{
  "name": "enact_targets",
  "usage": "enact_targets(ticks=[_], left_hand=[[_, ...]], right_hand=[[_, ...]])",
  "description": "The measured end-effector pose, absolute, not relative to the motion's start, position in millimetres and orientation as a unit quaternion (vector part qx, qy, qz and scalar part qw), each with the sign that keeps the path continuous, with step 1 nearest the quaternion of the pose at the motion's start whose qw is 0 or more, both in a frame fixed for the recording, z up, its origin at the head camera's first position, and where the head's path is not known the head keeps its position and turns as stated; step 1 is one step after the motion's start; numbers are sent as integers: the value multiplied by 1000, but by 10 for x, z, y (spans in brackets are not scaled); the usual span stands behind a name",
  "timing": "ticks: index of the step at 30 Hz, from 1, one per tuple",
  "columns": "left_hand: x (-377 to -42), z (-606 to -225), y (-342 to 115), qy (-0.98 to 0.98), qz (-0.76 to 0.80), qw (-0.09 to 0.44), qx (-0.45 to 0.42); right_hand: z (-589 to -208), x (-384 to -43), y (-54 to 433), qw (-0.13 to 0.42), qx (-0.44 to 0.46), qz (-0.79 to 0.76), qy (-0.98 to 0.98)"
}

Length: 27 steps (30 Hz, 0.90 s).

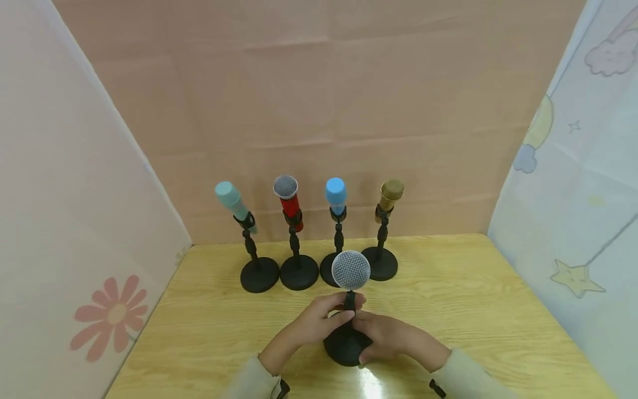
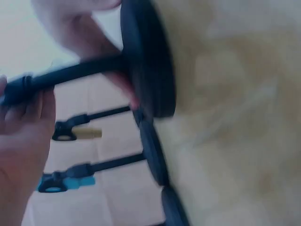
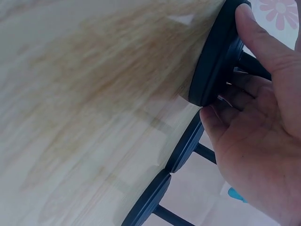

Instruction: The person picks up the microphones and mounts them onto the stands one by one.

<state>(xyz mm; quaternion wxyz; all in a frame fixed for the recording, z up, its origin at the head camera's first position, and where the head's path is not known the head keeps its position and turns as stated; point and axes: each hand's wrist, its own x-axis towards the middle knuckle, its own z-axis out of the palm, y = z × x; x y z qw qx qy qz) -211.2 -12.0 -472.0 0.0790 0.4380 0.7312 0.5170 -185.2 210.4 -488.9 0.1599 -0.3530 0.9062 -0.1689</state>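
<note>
A microphone with a silver mesh head (image 1: 351,270) sits on a black stand with a round base (image 1: 344,348), in front of a row of similar stands. My left hand (image 1: 315,322) grips the stem (image 2: 77,71) below the microphone. On the other side, my right hand (image 1: 387,336) holds the base, its thumb (image 3: 263,40) along the rim and the other fingers near the stem. Whether the base touches the table is hard to tell. The microphone's handle is hidden in the head view.
Behind stand a mint microphone (image 1: 228,194), a red one with a silver head (image 1: 289,206), a blue one (image 1: 336,191) and a gold one (image 1: 391,191), all on black stands. The wooden table (image 1: 448,310) meets a pinkish backdrop (image 1: 319,111) and patterned side cloths.
</note>
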Motion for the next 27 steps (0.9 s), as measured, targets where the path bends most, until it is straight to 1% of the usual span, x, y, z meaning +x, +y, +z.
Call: enact_targets(ticks=[2,3,7,9,11,13,16,18,22,24,27], left_hand=[[-2117,-4692,-134,720,529,108,435],[-2113,-4675,-128,722,532,107,428],[-2111,-4636,-104,749,534,73,386],[-2133,-4618,-116,746,536,72,388],[-2164,-4599,-149,732,535,96,410],[-2190,-4586,-183,717,534,134,429],[-2193,-4581,-199,707,531,176,434],[-2175,-4600,-179,715,529,175,422],[-2136,-4635,-109,734,531,146,399],[-2146,-4649,-85,736,527,135,403],[-2176,-4651,-89,737,504,142,427]], right_hand=[[-4882,-1858,2104,166,-348,-180,905],[-4877,-1861,2108,169,-344,-182,905],[-4871,-1876,2121,156,-355,-172,905],[-4868,-1882,2121,152,-362,-163,905],[-4872,-1885,2115,155,-364,-166,903],[-4878,-1884,2110,160,-365,-172,901],[-4890,-1881,2105,167,-364,-188,897],[-4898,-1880,2104,167,-364,-190,897],[-4907,-1893,2100,169,-360,-193,897],[-4908,-1898,2101,168,-359,-196,897],[-4913,-1895,2103,167,-359,-203,895]])
